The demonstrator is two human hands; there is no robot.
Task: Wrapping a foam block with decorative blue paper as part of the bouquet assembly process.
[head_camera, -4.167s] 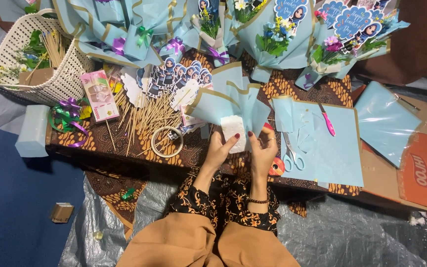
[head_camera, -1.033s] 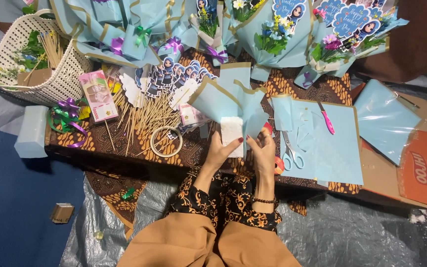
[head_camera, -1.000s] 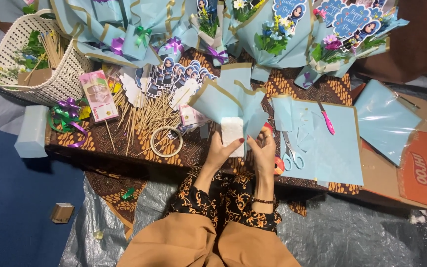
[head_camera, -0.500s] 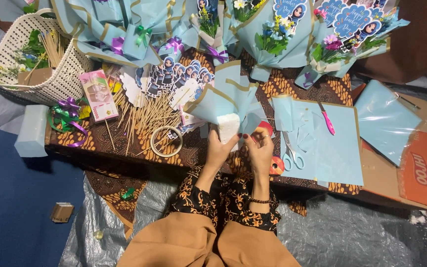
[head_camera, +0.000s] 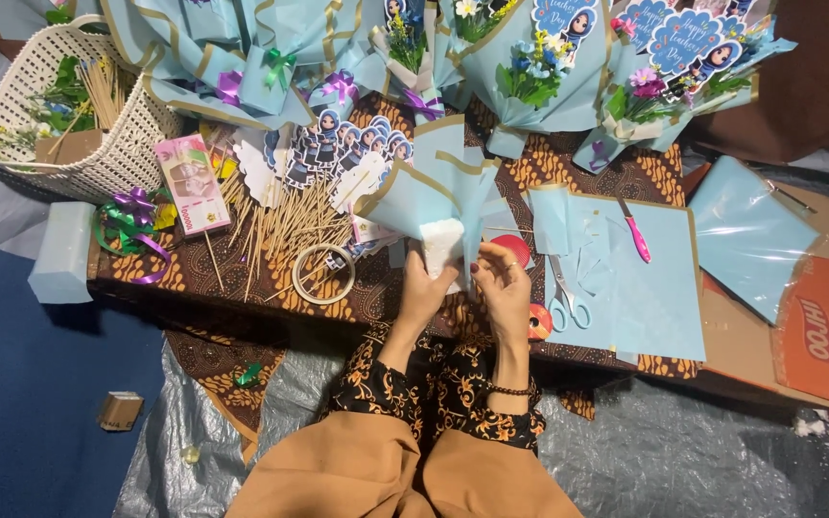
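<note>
A white foam block (head_camera: 440,246) is held upright between both hands above the near edge of the worktop (head_camera: 616,173), just right of the tape ring (head_camera: 324,274), which serves as the reference point. The left hand (head_camera: 424,288) is closed on the block's lower left side; the right hand (head_camera: 503,288) is closed on the light blue wrapping paper (head_camera: 434,192) that is folded around the block's right side and back. The gold-edged paper is seen to flare upward in a cone above the block.

Wooden skewers (head_camera: 285,225) are scattered just behind the tape ring. Scissors (head_camera: 561,297) lie farther right of the ring, beyond the hands, on a flat blue sheet (head_camera: 645,288). A white basket (head_camera: 107,144) stands well to the ring's far left.

In judgement, the wrap is best drawn snug at the block's base, with the folds kept even and the gold edges level before any fixing is applied. Slack at the lower corners is judged the likeliest fault.
</note>
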